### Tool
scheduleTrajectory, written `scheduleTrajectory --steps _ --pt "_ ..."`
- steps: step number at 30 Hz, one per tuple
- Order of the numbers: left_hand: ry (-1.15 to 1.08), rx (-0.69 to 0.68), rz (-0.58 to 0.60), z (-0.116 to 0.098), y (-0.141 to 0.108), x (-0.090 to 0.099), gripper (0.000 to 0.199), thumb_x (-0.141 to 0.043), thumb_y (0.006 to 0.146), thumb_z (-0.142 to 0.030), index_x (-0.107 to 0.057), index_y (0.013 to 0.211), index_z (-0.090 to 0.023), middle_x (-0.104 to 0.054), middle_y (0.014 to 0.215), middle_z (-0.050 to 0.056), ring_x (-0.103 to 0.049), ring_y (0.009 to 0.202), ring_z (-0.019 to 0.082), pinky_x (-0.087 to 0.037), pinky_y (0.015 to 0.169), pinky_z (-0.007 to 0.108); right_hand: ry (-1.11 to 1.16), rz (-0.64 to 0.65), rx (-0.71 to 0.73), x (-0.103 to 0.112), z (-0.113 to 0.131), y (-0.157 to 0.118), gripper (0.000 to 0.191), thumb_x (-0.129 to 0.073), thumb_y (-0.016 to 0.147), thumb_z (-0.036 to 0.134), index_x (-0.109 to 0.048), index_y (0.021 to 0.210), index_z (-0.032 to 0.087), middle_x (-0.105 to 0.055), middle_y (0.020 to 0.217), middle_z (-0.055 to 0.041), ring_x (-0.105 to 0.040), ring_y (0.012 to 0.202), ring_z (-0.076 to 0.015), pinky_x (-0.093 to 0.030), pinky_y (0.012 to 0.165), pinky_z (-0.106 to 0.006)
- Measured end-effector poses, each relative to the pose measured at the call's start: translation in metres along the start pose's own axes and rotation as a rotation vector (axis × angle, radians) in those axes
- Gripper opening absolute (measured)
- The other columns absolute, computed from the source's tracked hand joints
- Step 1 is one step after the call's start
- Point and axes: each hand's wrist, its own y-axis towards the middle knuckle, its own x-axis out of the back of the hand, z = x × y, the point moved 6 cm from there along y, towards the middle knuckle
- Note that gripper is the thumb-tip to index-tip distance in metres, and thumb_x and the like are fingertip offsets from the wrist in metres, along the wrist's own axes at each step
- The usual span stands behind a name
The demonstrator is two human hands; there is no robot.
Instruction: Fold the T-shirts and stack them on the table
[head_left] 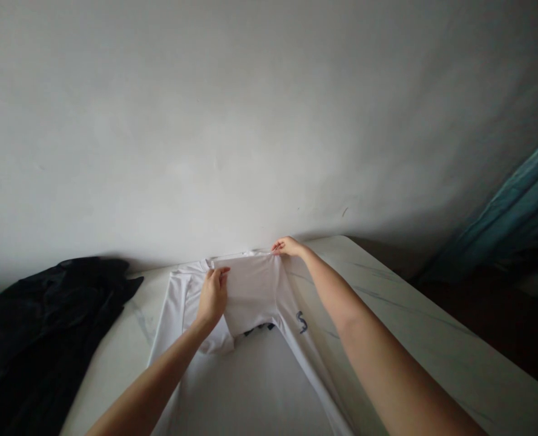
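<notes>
Pinching a doubled-over fold of a white garment [250,297] narrowly, with the left hand [213,297] on its edge and the right hand [287,246] at its far corner, long lower lengths lying unfolded on a veined white tabletop [432,315], black cloth [46,333] bunching beside it, a teal curtain [509,212] hanging off to the right
</notes>
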Motion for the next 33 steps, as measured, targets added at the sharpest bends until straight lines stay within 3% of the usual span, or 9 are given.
scheduleTrajectory --steps 4,8,15,18,22,25,28,31,33 --pt "0.048 0.004 0.008 0.008 0.007 0.005 0.028 -0.046 0.088 -0.022 -0.067 0.107 -0.021 -0.066 0.106 0.009 -0.063 0.101 0.024 -0.049 0.093 0.035 -0.010 -0.048 0.014 0.000 -0.002 0.004 0.020 -0.081 0.066 0.020 -0.070 0.081 0.012 -0.073 0.078 -0.0062 -0.064 0.071 -0.0140 -0.049 0.074 -0.025" --pt "0.114 0.013 0.061 0.021 0.006 -0.005 0.027 -0.051 0.084 -0.019 -0.066 0.107 -0.020 -0.065 0.108 0.009 -0.063 0.102 0.024 -0.049 0.095 0.035 -0.063 -0.085 0.027 -0.006 -0.003 0.004 0.016 -0.078 0.068 0.014 -0.071 0.082 0.009 -0.073 0.077 -0.0071 -0.063 0.067 -0.0129 -0.047 0.068 -0.022" --pt "0.245 0.037 0.206 0.032 -0.007 -0.020 0.032 -0.054 0.083 -0.015 -0.064 0.113 -0.017 -0.061 0.115 0.011 -0.065 0.096 0.022 -0.050 0.092 0.033 -0.233 -0.187 0.054 -0.012 0.012 -0.021 0.017 -0.069 0.080 0.015 -0.072 0.091 0.003 -0.073 0.088 -0.0100 -0.061 0.080 -0.0114 -0.041 0.072 -0.020" --pt "0.267 0.029 0.214 0.027 -0.008 -0.018 0.034 -0.054 0.084 -0.013 -0.063 0.116 -0.016 -0.061 0.115 0.012 -0.065 0.098 0.022 -0.049 0.095 0.035 -0.317 -0.252 0.045 -0.013 0.025 -0.035 0.014 -0.068 0.082 0.013 -0.072 0.095 0.007 -0.071 0.099 -0.0084 -0.061 0.090 -0.0123 -0.041 0.080 -0.019" --pt "0.320 0.054 0.244 0.020 -0.009 -0.017 0.035 -0.056 0.083 -0.012 -0.061 0.117 -0.014 -0.061 0.116 0.012 -0.065 0.102 0.022 -0.047 0.097 0.033 -0.452 -0.361 0.010 -0.022 0.048 -0.058 0.025 -0.066 0.083 0.008 -0.068 0.106 0.016 -0.061 0.121 -0.0107 -0.058 0.108 -0.0180 -0.043 0.090 -0.025" --pt "0.365 0.101 0.287 0.014 -0.012 -0.016 0.034 -0.058 0.083 -0.013 -0.061 0.116 -0.014 -0.060 0.117 0.013 -0.065 0.103 0.022 -0.047 0.096 0.032 -0.614 -0.424 0.014 -0.039 0.067 -0.093 0.021 -0.063 0.087 0.017 -0.064 0.108 0.020 -0.060 0.118 -0.0109 -0.058 0.110 -0.0210 -0.045 0.091 -0.029" --pt "0.404 0.131 0.297 0.001 -0.018 -0.009 0.034 -0.058 0.084 -0.015 -0.058 0.118 -0.015 -0.058 0.119 0.014 -0.064 0.102 0.023 -0.049 0.091 0.034 -0.631 -0.374 0.090 -0.058 0.080 -0.147 0.020 -0.064 0.088 0.026 -0.061 0.107 0.020 -0.062 0.112 -0.0091 -0.060 0.105 -0.0199 -0.046 0.088 -0.029" --pt "0.499 0.090 0.182 -0.026 -0.027 0.008 0.037 -0.061 0.083 -0.020 -0.057 0.120 -0.014 -0.050 0.131 0.019 -0.059 0.110 0.029 -0.048 0.089 0.038 -0.574 -0.304 0.080 -0.064 0.080 -0.213 0.020 -0.067 0.086 0.028 -0.059 0.102 0.020 -0.064 0.104 -0.0066 -0.063 0.093 -0.0168 -0.047 0.081 -0.026" --pt "0.536 -0.020 0.123 -0.054 -0.039 0.016 0.032 -0.061 0.084 -0.023 -0.059 0.116 -0.015 -0.050 0.132 0.019 -0.055 0.115 0.032 -0.047 0.091 0.040 -0.553 -0.284 0.012 -0.063 0.076 -0.259 0.018 -0.067 0.085 0.031 -0.058 0.096 0.020 -0.065 0.096 -0.0047 -0.063 0.085 -0.0158 -0.045 0.076 -0.026"
